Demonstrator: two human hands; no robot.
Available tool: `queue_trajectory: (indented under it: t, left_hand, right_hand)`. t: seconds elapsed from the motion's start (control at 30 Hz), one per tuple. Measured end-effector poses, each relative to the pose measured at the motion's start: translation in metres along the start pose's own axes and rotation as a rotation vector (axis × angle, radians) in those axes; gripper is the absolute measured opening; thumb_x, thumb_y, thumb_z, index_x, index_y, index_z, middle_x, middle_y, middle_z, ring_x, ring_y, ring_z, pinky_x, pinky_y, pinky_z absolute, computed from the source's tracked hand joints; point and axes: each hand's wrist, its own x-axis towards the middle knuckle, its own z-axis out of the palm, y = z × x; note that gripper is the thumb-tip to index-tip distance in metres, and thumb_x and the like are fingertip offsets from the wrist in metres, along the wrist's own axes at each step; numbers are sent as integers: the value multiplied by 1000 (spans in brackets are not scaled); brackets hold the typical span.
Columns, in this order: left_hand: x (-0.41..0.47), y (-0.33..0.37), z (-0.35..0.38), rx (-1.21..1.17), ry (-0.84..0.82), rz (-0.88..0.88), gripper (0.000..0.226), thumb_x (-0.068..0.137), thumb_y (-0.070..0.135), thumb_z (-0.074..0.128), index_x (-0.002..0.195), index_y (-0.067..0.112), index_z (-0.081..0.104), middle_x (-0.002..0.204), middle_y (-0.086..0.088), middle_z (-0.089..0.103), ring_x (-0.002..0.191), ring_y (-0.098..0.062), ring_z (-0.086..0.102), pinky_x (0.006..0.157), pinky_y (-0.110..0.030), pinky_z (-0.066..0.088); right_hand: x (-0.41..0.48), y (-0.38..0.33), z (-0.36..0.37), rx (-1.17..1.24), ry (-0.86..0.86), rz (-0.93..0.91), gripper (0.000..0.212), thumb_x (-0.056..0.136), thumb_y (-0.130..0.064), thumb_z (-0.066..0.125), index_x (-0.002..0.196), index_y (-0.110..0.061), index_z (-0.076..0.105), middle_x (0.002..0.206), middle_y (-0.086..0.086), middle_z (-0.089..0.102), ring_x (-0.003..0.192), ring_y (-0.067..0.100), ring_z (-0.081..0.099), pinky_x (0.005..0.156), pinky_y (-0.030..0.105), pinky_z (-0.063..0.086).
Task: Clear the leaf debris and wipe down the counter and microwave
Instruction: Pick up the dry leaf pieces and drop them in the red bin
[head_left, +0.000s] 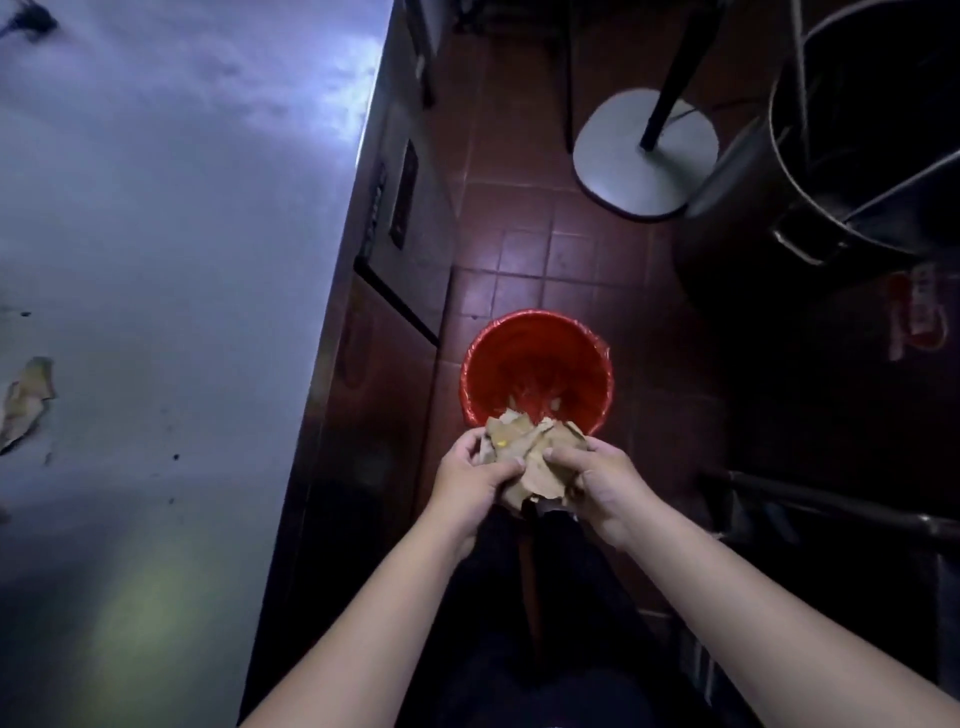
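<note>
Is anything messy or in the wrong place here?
Yes. One brown leaf scrap lies on the steel counter, with dark specks near it. The other leaves are gripped by the left hand and right hand over the red bin.

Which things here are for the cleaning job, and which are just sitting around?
For the job: leaf bundle, gripped by left hand and right hand; red bin below; leaf scrap on the counter.
Just lying about: white round base; big metal pot.
</note>
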Motion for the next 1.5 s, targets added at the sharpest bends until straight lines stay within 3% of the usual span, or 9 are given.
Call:
queue_trajectory:
  t: [0.1,0.23,0.4,0.57,0.8,1.0,1.23,1.43,1.5]
  left_hand:
    - [69,-18,7,21,4,-96,39,81,-10,67,116,8,62,105,-17,74,96,-36,71,89,-47,56]
    - [173,-41,15,74,51,-179,35,82,-7,67,114,6,62,105,-20,71,82,-28,67,69,-33,56]
    - [287,-66,32,125,109,-217,27,81,4,74,104,14,62,102,-18,69,75,-25,65,60,-31,53]
    - [326,-76,44,164,102,-276,52,81,20,79,124,-1,60,115,-25,67,98,-38,68,88,-53,56]
    - [198,-33,22,177,76,-165,39,88,16,69,126,9,61,119,-10,65,102,-22,62,88,-31,49]
    - [48,21,-38,-32,87,-11,8,95,15,63,93,21,68,95,-2,71,81,-9,64,70,-17,50]
    - [-88,83,-138,-289,267,291,16,95,11,60,82,16,67,80,0,72,78,-11,68,73,-20,53]
    - [-149,69,-235,-442,441,445,15,96,13,61,82,13,67,78,-1,71,80,-15,66,81,-30,52]
    - [-154,54,-264,-464,518,445,14,95,13,62,83,14,69,77,0,72,80,-16,66,79,-30,53]
  right_hand:
    - [59,2,-5,-24,116,48,32,85,-4,72,116,-1,64,102,24,73,93,43,70,88,55,56]
    - [142,4,-21,14,265,68,21,93,-15,65,113,-8,64,110,16,68,83,23,63,71,35,54]
    - [203,7,-47,36,289,105,16,96,-18,61,110,-12,63,111,11,68,88,21,69,74,37,61]
    - [204,4,-64,-1,283,126,19,96,-18,61,112,-11,64,102,10,71,84,20,71,69,33,60]
    - [128,-41,-17,-48,191,62,13,96,-16,59,107,-11,64,96,9,70,83,21,69,72,34,59]
    - [30,-73,69,-183,-25,-72,14,97,-16,56,105,-9,65,97,12,71,82,23,70,79,36,56]
    - [-65,-63,162,-336,-221,-118,24,96,-14,56,115,-3,65,104,16,68,84,25,67,81,37,54]
    - [-117,-24,236,-418,-354,-147,9,98,-8,48,96,-9,56,75,9,48,63,19,46,55,24,47]
    - [-130,-8,258,-483,-367,-170,10,98,-8,51,101,-4,59,78,11,56,65,22,54,61,29,47]
